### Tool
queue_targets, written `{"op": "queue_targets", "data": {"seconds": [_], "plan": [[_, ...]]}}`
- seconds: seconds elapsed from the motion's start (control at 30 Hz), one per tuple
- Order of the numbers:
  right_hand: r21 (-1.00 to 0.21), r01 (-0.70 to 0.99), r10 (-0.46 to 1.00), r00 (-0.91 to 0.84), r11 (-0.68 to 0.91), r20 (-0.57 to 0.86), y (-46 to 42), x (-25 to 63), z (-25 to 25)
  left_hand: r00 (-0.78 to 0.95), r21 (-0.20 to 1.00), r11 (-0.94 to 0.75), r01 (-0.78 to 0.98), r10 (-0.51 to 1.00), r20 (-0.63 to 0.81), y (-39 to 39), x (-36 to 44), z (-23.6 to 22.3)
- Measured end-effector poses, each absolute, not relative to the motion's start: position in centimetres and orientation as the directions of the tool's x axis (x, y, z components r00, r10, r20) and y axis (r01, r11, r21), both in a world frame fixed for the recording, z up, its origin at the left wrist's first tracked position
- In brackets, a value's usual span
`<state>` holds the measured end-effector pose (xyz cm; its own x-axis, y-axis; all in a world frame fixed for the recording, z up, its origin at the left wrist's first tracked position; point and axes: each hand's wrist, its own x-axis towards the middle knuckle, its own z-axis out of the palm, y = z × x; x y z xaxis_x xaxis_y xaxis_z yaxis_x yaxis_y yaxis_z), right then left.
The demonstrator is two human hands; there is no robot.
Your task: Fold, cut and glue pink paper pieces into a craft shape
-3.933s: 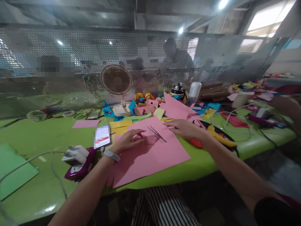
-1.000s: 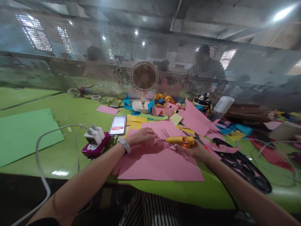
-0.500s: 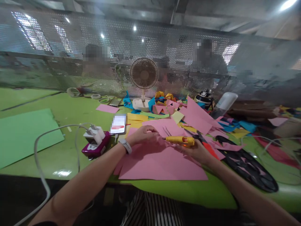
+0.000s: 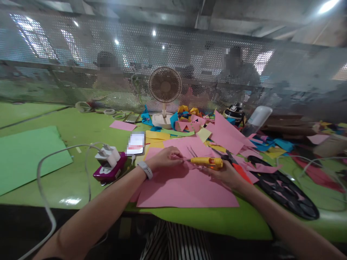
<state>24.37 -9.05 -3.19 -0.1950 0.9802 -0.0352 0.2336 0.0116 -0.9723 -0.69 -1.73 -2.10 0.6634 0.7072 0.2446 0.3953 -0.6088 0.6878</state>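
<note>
A yellow hot glue gun is gripped in my right hand, its nozzle aimed left and a small orange light glowing on its body. My left hand, with a white watch on the wrist, is closed in a pinch right at the nozzle tip. Between the hands shows a small piece of pink paper, which the left fingertips seem to hold; its edges blend into the sheet below. Under both hands a large pink sheet lies flat. Tweezers-like thin metal prongs stick out behind the gun.
Left are a phone, a purple power adapter with white plugs and cable, and a green sheet. A fan stands behind coloured paper scraps. Scissors and a black oval tray lie right. People sit beyond the mesh partition.
The glue gun and both hands have barely moved; the left fingertips are drawn a little closer together at the nozzle. The whole view has shifted slightly.
</note>
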Motion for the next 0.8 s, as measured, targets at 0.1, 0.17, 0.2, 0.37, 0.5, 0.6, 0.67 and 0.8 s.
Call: {"op": "queue_targets", "data": {"seconds": [0.1,0.17,0.2,0.37,0.5,0.6,0.67,0.8], "plan": [[-0.974,0.225,0.984,-0.174,-0.007,-0.047,-9.02,24.32,-3.34,0.668,0.705,-0.591,0.391,0.71,0.225,-1.74,-0.66,-2.09],[-0.974,0.226,0.982,-0.182,-0.011,-0.054,-9.06,24.28,-3.3,0.666,0.724,-0.57,0.389,0.717,0.206,-1.74,-0.61,-2.11],[-0.973,0.229,0.982,-0.183,-0.012,-0.055,-9.09,24.25,-3.25,0.667,0.731,-0.561,0.39,0.719,0.196,-1.74,-0.59,-2.14],[-0.97,0.242,0.985,-0.163,-0.017,-0.057,-9.1,24.16,-3.2,0.675,0.716,-0.57,0.403,0.713,0.188,-1.58,-0.6,-2.36],[-0.971,0.236,0.984,-0.164,-0.023,-0.063,-9.02,24.2,-3.36,0.675,0.714,-0.57,0.407,0.714,0.186,-1.46,-0.63,-2.55],[-0.969,0.244,0.984,-0.163,-0.028,-0.07,-9.07,24.22,-3.32,0.674,0.711,-0.572,0.409,0.715,0.188,-1.45,-0.6,-2.62],[-0.967,0.251,0.984,-0.162,-0.031,-0.074,-9.12,24.21,-3.27,0.671,0.711,-0.572,0.409,0.717,0.19,-1.45,-0.57,-2.63],[-0.968,0.246,0.985,-0.155,-0.04,-0.08,-9.16,24.14,-3.24,0.674,0.707,-0.575,0.412,0.715,0.188,-1.46,-0.56,-2.59]]}}
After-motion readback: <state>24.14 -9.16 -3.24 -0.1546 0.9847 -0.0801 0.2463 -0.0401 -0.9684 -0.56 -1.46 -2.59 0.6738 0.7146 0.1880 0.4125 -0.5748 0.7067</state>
